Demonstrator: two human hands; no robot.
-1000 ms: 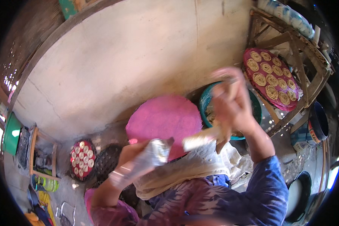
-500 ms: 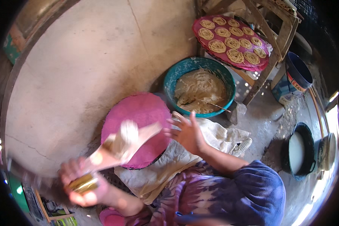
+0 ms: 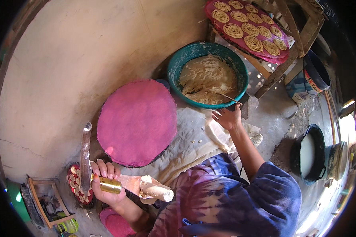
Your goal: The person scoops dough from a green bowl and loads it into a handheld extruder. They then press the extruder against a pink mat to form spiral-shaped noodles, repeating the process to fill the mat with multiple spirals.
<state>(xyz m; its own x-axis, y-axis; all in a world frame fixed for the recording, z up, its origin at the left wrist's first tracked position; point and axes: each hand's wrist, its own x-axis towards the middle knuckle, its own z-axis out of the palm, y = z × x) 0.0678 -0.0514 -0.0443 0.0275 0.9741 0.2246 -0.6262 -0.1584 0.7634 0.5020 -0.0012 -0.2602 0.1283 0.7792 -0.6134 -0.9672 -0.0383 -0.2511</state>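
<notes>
My left hand [image 3: 106, 185] grips a wooden dough press [image 3: 124, 183] by its brass barrel, low at the left, with one wooden handle pointing up and another toward my lap. My right hand [image 3: 227, 117] is open, fingers spread, beside the near rim of a teal basin [image 3: 174, 67] holding pale dough [image 3: 207, 79]. A thin stick lies in the dough by that hand. Between my hands sits a round pink cloth-covered tray [image 3: 137, 121], bare on top, resting on a white cloth [image 3: 194, 146].
A pink tray with several coiled dough spirals [image 3: 247, 29] rests on a wooden stand at the upper right. A small red tray of coils [image 3: 77, 183] lies by my left hand. A black pot of white liquid [image 3: 308, 154] and a dark bucket [image 3: 316, 73] stand at the right.
My left hand has swung the press down from in front of me to the lower left. My right hand has moved off the press to the basin's rim. My view has shifted toward the basin.
</notes>
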